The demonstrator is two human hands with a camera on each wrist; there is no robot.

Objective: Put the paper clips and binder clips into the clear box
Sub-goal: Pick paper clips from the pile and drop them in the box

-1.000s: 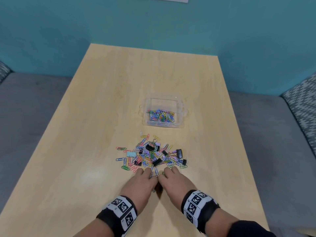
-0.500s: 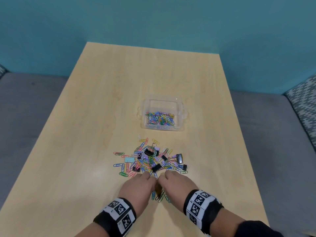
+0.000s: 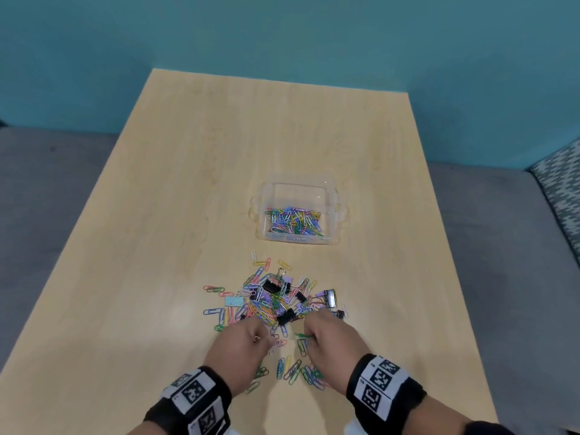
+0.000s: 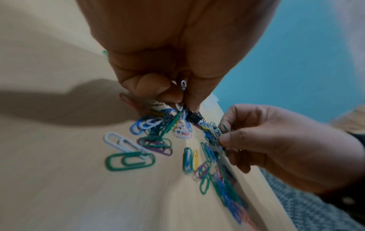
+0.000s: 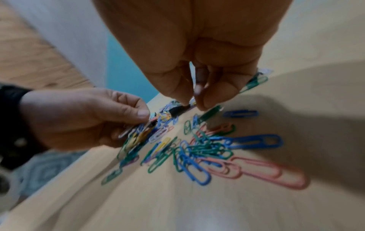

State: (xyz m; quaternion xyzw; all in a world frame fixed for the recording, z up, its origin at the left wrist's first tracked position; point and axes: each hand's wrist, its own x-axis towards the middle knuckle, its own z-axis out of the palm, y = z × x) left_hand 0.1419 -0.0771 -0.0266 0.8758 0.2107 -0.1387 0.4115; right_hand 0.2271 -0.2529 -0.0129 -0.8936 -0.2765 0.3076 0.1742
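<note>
— Fingers on both sides are curled tight: our left hand (image 3: 248,343) pinches a small bunch of paper clips (image 4: 182,85) at the near edge of the pile (image 3: 276,299), and our right hand (image 3: 326,337) pinches a few more, a green one (image 3: 303,335) poking out.

— And the clear box (image 3: 299,188)?

— Beyond the pile, well apart from our hands, upright and open on the tabletop (image 3: 157,215), with a layer of coloured clips already in its bottom. Binder clips (image 3: 271,285) sit in the middle and on the right of the pile, none in the box that we can see.

— So how do we carry this load well?

— We'd judge the pinches are thin, and clips hook into each other. Before lifting, we should close the fingertips fully under the bunch so dangling ones don't trail off. Then lift straight up, clear of the pile, and travel over it toward the box.

— Release?

— Low, inside the walls, one hand after the other, since the opening looks narrow for both. Loose clips lie nearer to us than the pile; we'd sweep those back together later.
</note>
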